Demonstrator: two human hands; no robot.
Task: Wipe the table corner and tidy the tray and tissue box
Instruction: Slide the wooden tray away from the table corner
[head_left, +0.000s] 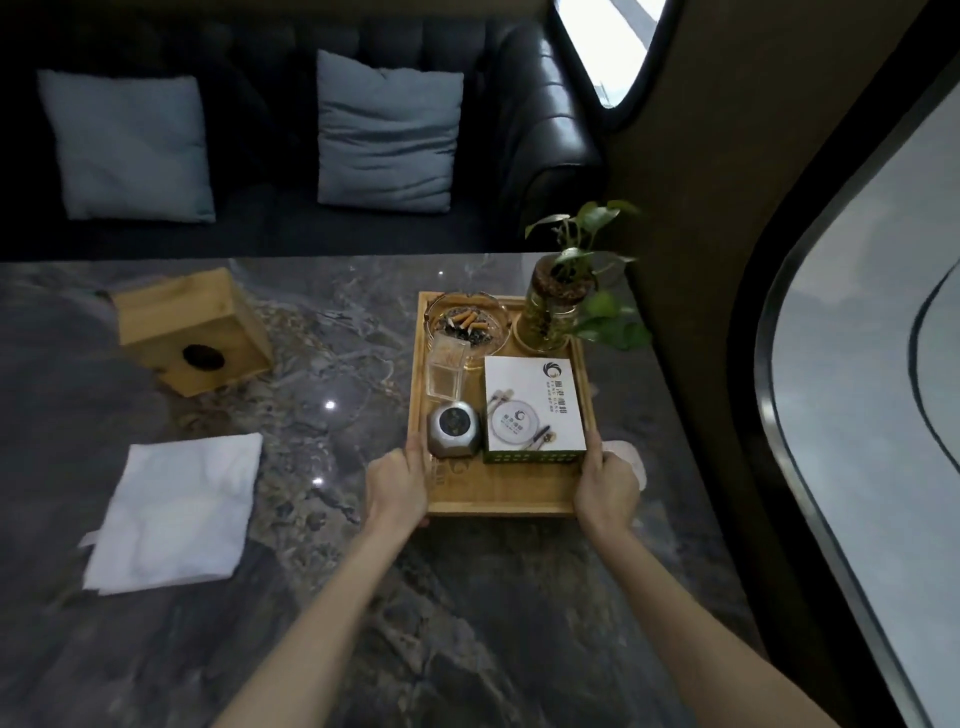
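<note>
A person's 2 bare hands grip a wooden tray (498, 488) on a dark marble bench (332, 364), seen from above. The left hand (397, 483) has its fingers clamped on the tray's near left edge; the right hand (605, 486) has its fingers clamped on the near right edge, with a crumpled white cloth (631, 457) lying just beyond it. The tray sits near the bench's far right corner, its long axis running away from the viewer, square to the bench edge. It carries a glass ashtray (467, 322) with cigarette butts, a potted plant (558, 306), a clear glass (445, 371), a small metal object (453, 430) and a white printed box (535, 410). The wooden tissue box (195, 332) lies well apart at far left, tipped and skewed, its round opening facing the viewer. A flat white napkin (179, 512) lies near left. The step appears to be positioning the tray; next, the tissue box likely needs righting and aligning.
</note>
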